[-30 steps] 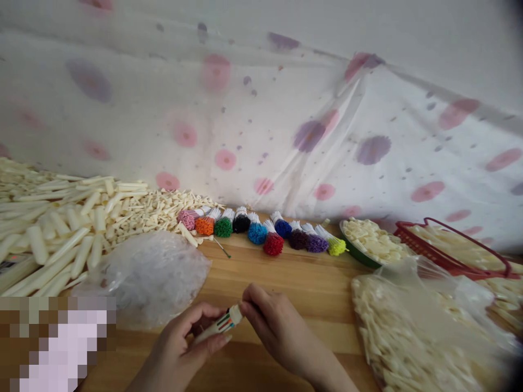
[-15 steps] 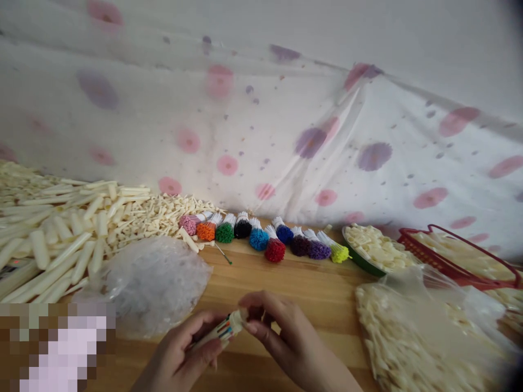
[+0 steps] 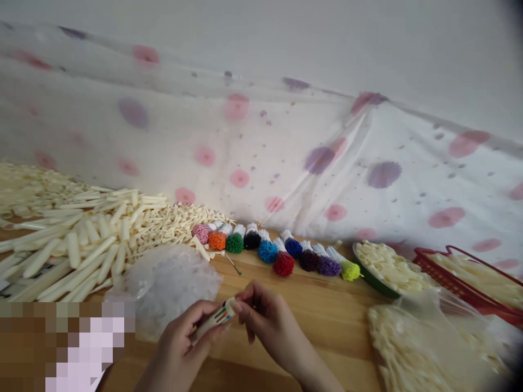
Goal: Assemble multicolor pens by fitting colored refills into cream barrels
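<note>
My left hand (image 3: 180,348) is closed round a cream multicolour pen barrel (image 3: 214,321) with small coloured tabs showing near its end. My right hand (image 3: 267,326) pinches that end of the barrel with thumb and fingertips. Both hands are low over the wooden table (image 3: 310,305). Behind them lies a row of coloured refill bundles (image 3: 278,253): pink, orange, green, black, blue, red, purple, yellow.
A heap of cream pen barrels and small parts (image 3: 90,234) fills the left. A clear plastic bag (image 3: 167,283) lies by my left hand. A green dish (image 3: 384,269), a red basket (image 3: 469,277) and a bag of cream parts (image 3: 425,348) sit right. A spotted cloth hangs behind.
The view has tilted up and swung a little, so things sit lower and further right. My hands stay on the pen barrel, the right fingers working at its end.
</note>
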`<state>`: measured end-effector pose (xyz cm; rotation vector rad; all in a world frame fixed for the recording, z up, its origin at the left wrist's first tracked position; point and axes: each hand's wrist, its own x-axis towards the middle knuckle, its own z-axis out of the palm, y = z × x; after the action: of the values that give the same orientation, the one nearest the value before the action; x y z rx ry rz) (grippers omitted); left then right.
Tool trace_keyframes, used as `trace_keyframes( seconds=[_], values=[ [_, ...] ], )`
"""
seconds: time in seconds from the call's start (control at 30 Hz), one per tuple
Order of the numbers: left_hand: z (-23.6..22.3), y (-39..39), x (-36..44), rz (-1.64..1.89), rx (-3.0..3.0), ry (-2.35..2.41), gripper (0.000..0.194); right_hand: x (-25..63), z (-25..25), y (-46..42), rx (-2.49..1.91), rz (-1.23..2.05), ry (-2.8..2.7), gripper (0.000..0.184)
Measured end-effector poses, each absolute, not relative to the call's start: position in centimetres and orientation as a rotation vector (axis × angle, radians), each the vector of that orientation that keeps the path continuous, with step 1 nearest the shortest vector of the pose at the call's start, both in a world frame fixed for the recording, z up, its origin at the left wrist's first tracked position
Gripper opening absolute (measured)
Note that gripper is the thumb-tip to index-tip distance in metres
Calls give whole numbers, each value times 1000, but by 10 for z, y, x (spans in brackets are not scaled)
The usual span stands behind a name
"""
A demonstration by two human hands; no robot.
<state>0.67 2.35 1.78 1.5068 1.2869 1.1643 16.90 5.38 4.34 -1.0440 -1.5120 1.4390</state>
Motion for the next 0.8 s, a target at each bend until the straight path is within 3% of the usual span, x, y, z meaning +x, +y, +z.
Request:
trace_keyframes(
  seconds=[0.2,0.4,0.57,0.8],
  values=[
    [37,22,-13,1289,1597,1457,10,144,60,67,-1088,1373,-1641,46],
    [29,16,-38,1545,1785,1502,13,110,68,63,-1106,1422,-1616,51],
    [41,11,-57,1452,1636,1530,11,90,82,58,-1066,1337,-1674,50],
    [49,5,-68,1419,1250,1199,21,83,98,47,-998,1169,-1832,47]
  ],
)
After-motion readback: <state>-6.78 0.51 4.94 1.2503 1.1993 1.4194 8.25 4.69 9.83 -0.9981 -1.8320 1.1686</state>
